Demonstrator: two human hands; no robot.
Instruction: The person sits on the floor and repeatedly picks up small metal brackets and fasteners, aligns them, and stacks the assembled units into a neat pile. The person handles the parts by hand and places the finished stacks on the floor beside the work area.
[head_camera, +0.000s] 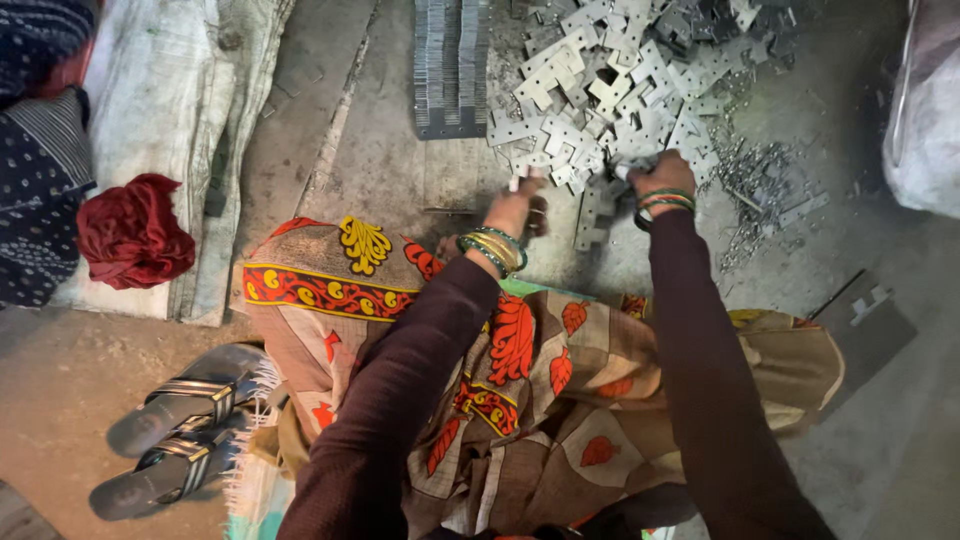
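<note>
My hands are working right at the near edge of the heap of metal plates (620, 90), which is blocking everything ahead. A neat stack of plates (450, 70) is walling the left. Between them bare floor (380, 170) is lying open; scraps (760, 190) are cluttering my right.
</note>
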